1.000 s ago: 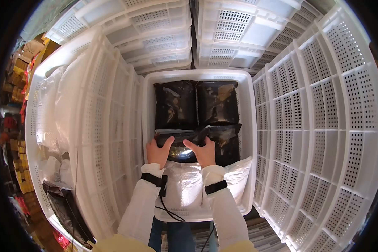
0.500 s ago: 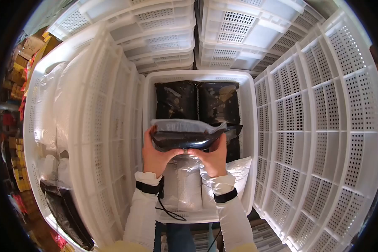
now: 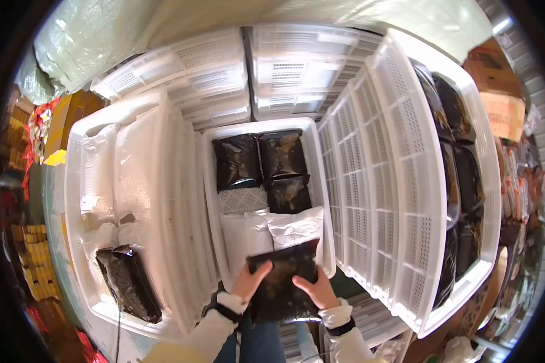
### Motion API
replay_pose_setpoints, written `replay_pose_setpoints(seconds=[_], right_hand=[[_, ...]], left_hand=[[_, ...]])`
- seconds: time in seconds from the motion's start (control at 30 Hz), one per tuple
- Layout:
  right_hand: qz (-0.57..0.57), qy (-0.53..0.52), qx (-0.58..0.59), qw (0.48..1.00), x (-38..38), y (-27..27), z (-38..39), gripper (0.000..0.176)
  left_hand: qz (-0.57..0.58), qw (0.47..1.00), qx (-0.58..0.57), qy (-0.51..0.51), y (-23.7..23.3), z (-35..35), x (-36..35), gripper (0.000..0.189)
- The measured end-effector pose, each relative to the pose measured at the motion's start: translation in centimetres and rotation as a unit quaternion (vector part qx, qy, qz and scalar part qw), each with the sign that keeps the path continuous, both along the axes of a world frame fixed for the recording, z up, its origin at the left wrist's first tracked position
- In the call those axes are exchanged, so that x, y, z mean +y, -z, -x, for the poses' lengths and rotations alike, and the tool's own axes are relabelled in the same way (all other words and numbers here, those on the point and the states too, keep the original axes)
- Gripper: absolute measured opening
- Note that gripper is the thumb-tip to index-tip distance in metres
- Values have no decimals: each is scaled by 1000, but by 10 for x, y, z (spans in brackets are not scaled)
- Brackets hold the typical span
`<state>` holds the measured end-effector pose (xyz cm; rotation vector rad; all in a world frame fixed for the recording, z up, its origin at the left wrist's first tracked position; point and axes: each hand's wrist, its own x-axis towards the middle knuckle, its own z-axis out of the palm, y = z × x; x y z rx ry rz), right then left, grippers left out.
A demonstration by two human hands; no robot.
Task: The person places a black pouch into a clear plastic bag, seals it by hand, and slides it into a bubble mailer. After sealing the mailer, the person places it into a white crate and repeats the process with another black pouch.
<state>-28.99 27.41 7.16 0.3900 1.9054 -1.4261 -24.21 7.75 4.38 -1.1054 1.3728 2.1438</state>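
Note:
My left hand (image 3: 252, 282) and my right hand (image 3: 318, 291) hold a black bag (image 3: 284, 283) from its two sides, thumbs on top, over the near edge of the middle white crate (image 3: 209, 181). Inside that crate, two black bags (image 3: 236, 160) (image 3: 283, 155) lie side by side at the far end. A smaller-looking black bag (image 3: 288, 195) sits below the right one. White bags (image 3: 245, 235) (image 3: 295, 228) fill the near end. Bare lattice floor (image 3: 242, 200) shows on the left between black and white bags.
At left, a stacked crate (image 3: 74, 199) holds white bags (image 3: 137, 163) and a black bag (image 3: 129, 282). A tall stack at right has a top crate (image 3: 489, 199) with several black bags (image 3: 466, 169). More crates (image 3: 284, 72) stand behind. Cardboard boxes (image 3: 493, 69) are at far right.
My hands have drawn the black bag from above the crate's middle back toward my body, and its broad face now shows. The camera view has shifted, revealing the right crate's contents.

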Motion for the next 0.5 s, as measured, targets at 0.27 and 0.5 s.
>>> replay_pose_setpoints(seconds=[0.27, 0.5], right_hand=[[34, 203, -70, 976, 38, -6, -202, 59], [-13, 349, -105, 931, -31, -81, -326, 55]], left_hand=[[22, 966, 22, 257, -60, -122, 13, 95], [115, 846, -92, 512, -105, -200, -30, 94]])
